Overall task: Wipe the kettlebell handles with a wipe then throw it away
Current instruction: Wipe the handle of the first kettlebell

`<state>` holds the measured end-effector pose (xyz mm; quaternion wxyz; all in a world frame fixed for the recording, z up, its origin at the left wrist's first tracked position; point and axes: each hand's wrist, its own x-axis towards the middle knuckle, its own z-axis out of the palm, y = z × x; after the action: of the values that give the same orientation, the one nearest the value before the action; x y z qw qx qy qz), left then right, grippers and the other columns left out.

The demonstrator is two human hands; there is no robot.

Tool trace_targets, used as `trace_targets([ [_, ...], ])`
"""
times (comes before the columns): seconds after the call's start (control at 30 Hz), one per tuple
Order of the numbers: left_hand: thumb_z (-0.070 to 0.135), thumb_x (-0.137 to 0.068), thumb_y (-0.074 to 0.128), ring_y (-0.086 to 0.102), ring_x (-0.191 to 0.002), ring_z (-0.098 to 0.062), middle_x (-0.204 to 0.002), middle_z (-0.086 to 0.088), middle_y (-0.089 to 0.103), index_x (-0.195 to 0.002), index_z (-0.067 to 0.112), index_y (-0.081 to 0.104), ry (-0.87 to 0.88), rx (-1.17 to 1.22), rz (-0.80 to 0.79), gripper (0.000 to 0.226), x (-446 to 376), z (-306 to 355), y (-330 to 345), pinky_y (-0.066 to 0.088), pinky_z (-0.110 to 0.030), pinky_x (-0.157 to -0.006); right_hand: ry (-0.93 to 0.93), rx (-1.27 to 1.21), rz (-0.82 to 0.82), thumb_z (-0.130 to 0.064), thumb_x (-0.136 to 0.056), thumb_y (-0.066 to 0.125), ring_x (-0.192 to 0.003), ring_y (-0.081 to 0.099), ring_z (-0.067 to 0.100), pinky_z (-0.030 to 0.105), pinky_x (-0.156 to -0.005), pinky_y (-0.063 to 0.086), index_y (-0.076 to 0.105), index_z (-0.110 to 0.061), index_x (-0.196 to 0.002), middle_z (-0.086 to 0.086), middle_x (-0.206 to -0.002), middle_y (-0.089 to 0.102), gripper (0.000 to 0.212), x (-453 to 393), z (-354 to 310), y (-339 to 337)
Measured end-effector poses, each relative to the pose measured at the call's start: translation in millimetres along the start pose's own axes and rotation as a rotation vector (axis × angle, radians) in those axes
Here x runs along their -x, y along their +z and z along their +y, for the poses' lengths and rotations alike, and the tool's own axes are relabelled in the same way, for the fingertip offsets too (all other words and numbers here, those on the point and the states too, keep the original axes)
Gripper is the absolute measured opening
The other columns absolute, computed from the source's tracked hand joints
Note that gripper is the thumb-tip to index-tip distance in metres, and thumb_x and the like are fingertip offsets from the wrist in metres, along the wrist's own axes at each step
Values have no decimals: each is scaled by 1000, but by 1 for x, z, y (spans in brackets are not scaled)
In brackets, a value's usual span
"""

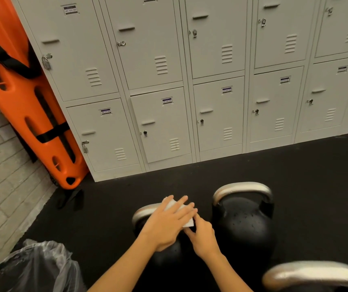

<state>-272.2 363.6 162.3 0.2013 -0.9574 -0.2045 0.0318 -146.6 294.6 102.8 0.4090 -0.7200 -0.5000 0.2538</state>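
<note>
On the black floor (295, 165) in front of the grey lockers (158, 81), three kettlebells are standing upright with their steel handles on top. The left hand (166, 224) is lying flat, fingers straight and spread, pressing a white wipe (186, 216) down onto the handle of the left kettlebell (143, 213); that handle's long axis is running roughly left to right across the view, and only its left end is showing past the hand. The wipe is lying along the same line, with one corner showing beyond the fingertips at the far side and another edge showing at the right. The right hand (202, 234) is sitting just beside the left, its thumb and forefinger pinching the near right edge of the wipe. The middle kettlebell (242, 220) is standing just to the right, its handle arching left to right and untouched. A third kettlebell handle (312, 275), blurred, is showing at the lower right edge. A bin lined with a clear bag (36, 268) is standing at the lower left, well apart from the hands. An orange spine board (23, 98) with black straps is leaning in the corner between the lockers and a pale brick wall (2, 175).
</note>
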Motion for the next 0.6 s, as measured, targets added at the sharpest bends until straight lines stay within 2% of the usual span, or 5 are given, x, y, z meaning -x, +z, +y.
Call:
trace_targets([
  [0.07, 26, -97, 42, 12, -149, -24, -160, 0, 22, -153, 23, 17, -16, -25, -31, 62, -11, 7, -7, 7, -50, -120, 9, -11, -21, -24, -94, 62, -93, 60, 0, 11, -74, 45, 54, -21, -127, -7, -111, 67, 35, 0, -1, -2],
  [0.17, 26, -95, 43, 41, -130, -24, -144, -1, 43, -145, 23, 34, -82, 32, 2, 51, -16, 5, -10, 26, -45, -110, 37, 2, -36, -25, -94, 61, -91, 59, 2, 18, -80, 47, 56, -19, -121, -10, -103, 64, 28, 0, -5, -4],
  [0.33, 30, -101, 33, 48, -119, -19, -136, 3, 50, -138, 26, 39, -217, 214, -22, 38, -13, -6, -21, 36, -39, -99, 105, -37, -35, -28, -93, 63, -102, 61, 9, 23, -87, 50, 54, -19, -124, -4, -115, 64, 34, 2, -17, -5],
  [0.5, 34, -105, 26, 62, -90, -21, -104, -8, 65, -119, 14, 56, -575, 931, 199, 39, -32, 0, -49, 49, -41, -88, 112, -171, 52, -9, -92, 60, -132, 47, 21, 32, -107, 41, 30, -16, -148, 7, -146, 45, 64, 4, -40, -25],
  [0.6, 33, -105, 29, 60, -96, -24, -107, -11, 62, -123, 5, 56, -774, 1435, 339, 43, -58, 9, -77, 50, -39, -88, 161, -390, 165, -9, -96, 51, -123, 51, 21, 28, -92, 49, 32, -14, -148, 9, -143, 49, 55, 2, -65, -54],
])
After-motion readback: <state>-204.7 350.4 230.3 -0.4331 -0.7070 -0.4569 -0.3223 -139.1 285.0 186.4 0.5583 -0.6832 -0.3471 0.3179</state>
